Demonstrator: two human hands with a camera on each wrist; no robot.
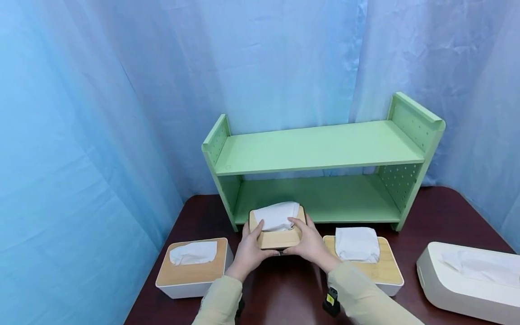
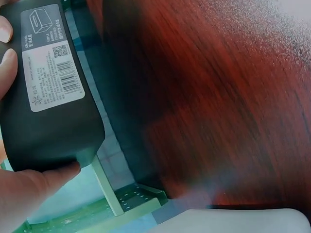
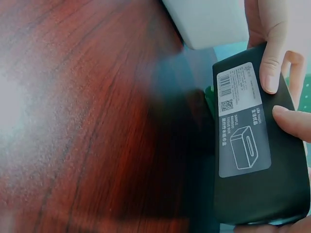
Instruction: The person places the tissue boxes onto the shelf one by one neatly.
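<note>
Four tissue boxes and one two-tier green shelf point(image 1: 321, 146). The left hand point(image 1: 248, 253) and right hand point(image 1: 306, 241) grip one black wood-topped box point(image 1: 276, 239) before the lower tier. Two white wood-topped boxes point(image 1: 191, 273) and one all-white box point(image 1: 447, 289) occupy the table point(image 1: 284, 298). White tissue point(image 1: 276, 216) protrudes from each.

Rightmost box point(image 1: 471, 284) cut off at head view's edge, label's fine print point(image 2: 48, 85) illegible
</note>
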